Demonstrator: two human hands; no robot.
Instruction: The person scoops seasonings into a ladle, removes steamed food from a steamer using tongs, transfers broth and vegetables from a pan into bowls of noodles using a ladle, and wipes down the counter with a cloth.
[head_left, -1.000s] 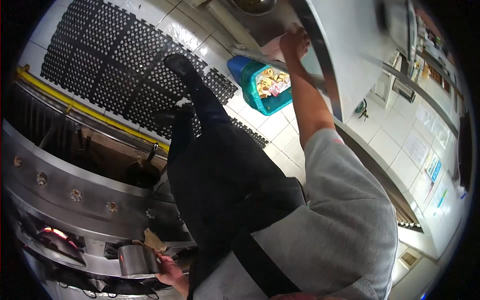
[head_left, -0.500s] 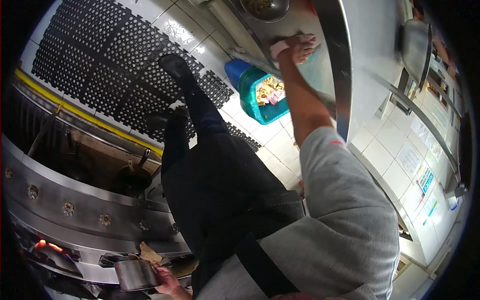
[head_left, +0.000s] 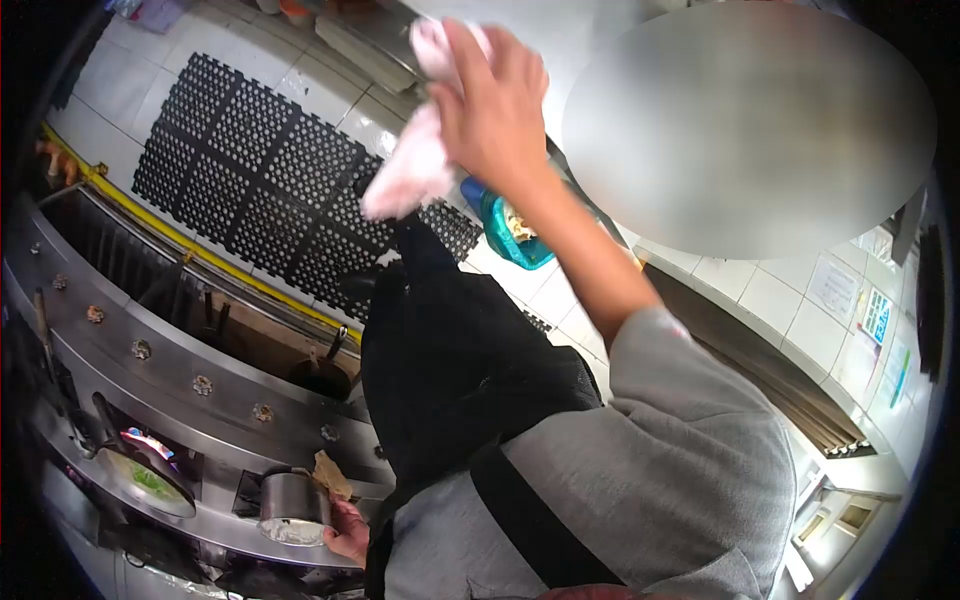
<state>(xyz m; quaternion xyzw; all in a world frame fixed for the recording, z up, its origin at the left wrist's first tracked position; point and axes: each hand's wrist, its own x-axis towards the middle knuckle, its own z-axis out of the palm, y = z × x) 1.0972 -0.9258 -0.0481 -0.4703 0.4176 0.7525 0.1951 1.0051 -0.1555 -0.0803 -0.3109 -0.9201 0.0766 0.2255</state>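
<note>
My right hand is raised at the upper middle, closed round a pale pink cloth that hangs to its left. Low on the left, my left hand grips the side of a metal pot on the stove, its fingers partly hidden. The pot has something whitish at its lower end. A tan piece of cloth or paper sticks up between pot and hand. Beyond my right forearm stands a teal bin with scraps inside.
A pan with green food sits on the stove at the left. A yellow rail runs beside a black perforated mat. A large blurred patch covers the upper right. Part of what looks like another person's hand shows at the left edge.
My right hand has lifted off the metal counter with the pink cloth and moved left, nearer the camera. My left hand stays at the pot. The view has shifted, bringing the green-filled pan into sight.
</note>
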